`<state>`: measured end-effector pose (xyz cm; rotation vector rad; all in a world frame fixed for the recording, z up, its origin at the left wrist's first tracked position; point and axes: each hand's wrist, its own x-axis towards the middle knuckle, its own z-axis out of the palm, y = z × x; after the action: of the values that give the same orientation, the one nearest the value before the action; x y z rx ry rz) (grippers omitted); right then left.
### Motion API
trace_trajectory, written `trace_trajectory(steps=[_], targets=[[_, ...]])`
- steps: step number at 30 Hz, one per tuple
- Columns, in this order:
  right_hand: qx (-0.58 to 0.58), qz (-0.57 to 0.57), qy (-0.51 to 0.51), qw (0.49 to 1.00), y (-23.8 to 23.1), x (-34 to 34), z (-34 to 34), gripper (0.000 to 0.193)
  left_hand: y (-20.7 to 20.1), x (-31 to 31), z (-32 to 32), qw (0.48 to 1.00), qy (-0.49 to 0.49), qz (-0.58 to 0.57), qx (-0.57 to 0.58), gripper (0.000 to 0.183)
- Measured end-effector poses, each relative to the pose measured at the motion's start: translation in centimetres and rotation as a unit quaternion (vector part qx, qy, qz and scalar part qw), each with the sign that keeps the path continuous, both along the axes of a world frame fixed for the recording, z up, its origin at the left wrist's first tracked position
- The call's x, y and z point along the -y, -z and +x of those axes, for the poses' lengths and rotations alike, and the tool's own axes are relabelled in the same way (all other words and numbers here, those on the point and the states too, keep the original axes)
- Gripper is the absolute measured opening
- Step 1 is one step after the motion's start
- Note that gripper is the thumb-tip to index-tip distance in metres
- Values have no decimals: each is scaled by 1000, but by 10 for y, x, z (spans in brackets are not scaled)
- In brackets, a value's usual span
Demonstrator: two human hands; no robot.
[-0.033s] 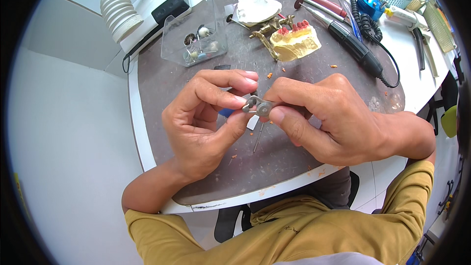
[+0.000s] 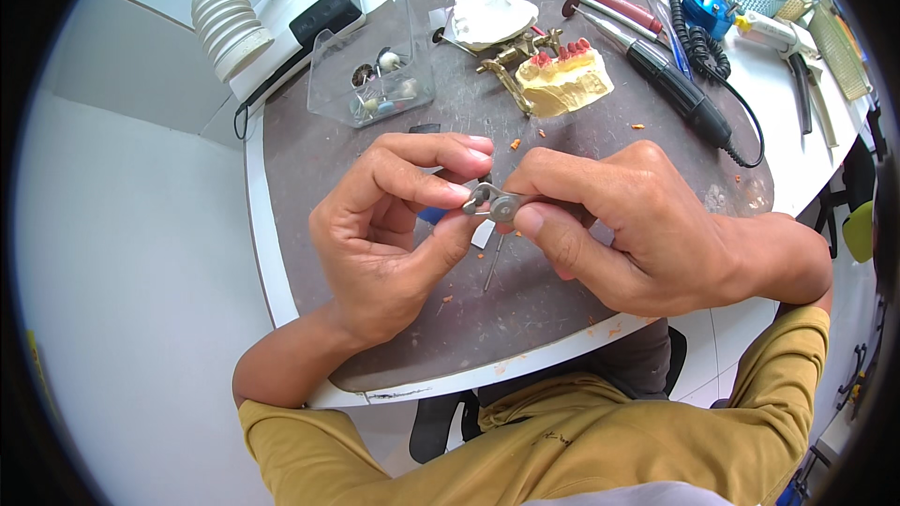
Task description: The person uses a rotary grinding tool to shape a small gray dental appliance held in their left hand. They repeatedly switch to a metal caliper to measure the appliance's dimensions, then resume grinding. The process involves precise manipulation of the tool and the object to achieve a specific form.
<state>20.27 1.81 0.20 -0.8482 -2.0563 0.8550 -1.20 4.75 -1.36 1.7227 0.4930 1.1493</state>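
A small grey metal caliper (image 2: 504, 207) with curved jaws and a round pivot sits at the centre. My right hand (image 2: 623, 225) is closed on it, thumb and index finger pinching beside the pivot; the rest is hidden in the hand. Thumb and fingertips of my left hand (image 2: 398, 211) pinch a small dark grey piece (image 2: 472, 202) at the jaws. Its full shape is covered by the fingers. Below the hands, a thin metal rod (image 2: 492, 267) shows over the mat, near a small white piece (image 2: 482, 234).
A yellow dental model (image 2: 567, 82) with red teeth joins a brass articulator (image 2: 506, 70), beside a white plaster cast (image 2: 492, 17). A clear box (image 2: 328, 80) of polishing bits stands left, near a white suction hose (image 2: 220, 5). A black-handled handpiece (image 2: 684, 94) lies right on the brown mat (image 2: 394, 365).
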Motion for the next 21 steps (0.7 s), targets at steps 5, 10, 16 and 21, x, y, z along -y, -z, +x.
trace_trajectory(steps=[5, 10, 16, 21], targets=[[3, 6, -1, 1000, -1, -1, 0, 9, 0, 0, 1, 1000, -2, 4, 3, 22], [6, -3, 6, 1000, -5, 0, 1, 9, -1, 0, 2, 1000, -26, -5, -4, 20], [114, 14, -3, 993, -6, 3, 1, 7, -5, -1, 1, 996, -46, -80, 2, 18], [184, 312, 94, 927, 3, -5, 6, 22, -9, -1, -1, 989, -18, -139, 49, 16]])
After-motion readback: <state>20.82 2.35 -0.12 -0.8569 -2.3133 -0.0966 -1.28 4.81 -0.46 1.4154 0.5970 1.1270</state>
